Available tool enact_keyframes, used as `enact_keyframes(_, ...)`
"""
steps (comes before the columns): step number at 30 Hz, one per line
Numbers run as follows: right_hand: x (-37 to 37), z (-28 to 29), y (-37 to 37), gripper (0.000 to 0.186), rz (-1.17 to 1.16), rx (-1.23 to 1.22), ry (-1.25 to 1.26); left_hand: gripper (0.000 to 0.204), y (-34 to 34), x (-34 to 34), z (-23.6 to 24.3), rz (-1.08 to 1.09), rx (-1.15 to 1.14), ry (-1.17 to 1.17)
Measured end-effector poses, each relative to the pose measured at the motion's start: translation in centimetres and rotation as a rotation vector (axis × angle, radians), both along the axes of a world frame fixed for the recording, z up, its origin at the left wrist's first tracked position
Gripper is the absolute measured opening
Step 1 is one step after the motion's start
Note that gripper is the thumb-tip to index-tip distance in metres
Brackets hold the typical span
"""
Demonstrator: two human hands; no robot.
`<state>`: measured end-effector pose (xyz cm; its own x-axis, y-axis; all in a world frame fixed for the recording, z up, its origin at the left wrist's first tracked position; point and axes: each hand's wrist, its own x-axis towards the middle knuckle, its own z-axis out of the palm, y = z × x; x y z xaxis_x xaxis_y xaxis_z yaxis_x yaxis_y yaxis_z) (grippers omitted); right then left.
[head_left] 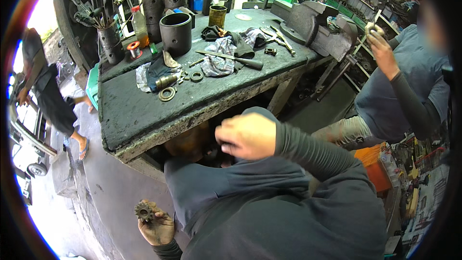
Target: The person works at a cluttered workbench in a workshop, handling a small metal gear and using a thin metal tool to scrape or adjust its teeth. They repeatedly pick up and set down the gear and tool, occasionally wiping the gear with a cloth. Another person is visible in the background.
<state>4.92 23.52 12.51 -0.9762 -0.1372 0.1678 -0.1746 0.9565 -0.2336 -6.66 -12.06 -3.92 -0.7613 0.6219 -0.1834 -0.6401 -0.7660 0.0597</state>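
A: Nearest to us is our own dark grey cloth-covered lap and torso (269,212), filling the lower frame. Beyond it stands the big grimy dark steel workbench (144,110), its near edge just past our knees.

B: And our hands? Our right hand (248,136) is raised in front of us, fingers curled narrow into a loose fist; we cannot tell whether it holds anything.

A: Our left hand (156,228) hangs low beside our thigh, greasy, fingers pinched round a small dark toothed steel gear (144,210) that stands up above the fingertips.

B: So the gear is in our left hand, well apart from the right and well below the bench top.

A: We judge the grip risky: oily fingers on only the lower rim, held out over the concrete floor (106,192). A slip would drop it, and it could roll under the bench.

B: The steel rings (167,94) on the bench lie near the edge too.
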Motion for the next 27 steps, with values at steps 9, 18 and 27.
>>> enact_keyframes(9, -11.9, 3.1, 13.9, 0.025, -0.080, 0.014, -0.154, 0.040, 0.9, -2.7, -1.1, 0.063, -0.115, -0.002)
enact_keyframes(18, -19.3, -1.9, 16.1, 0.030, -0.349, 0.252, -0.018, 0.023, 2.7, -0.8, 4.4, -0.019, -0.356, -0.079)
enact_keyframes(27, -20.3, -1.2, 13.0, 0.027, -0.008, -0.339, 0.424, 0.010, 6.9, -0.4, 5.0, -0.156, -0.483, -0.019)
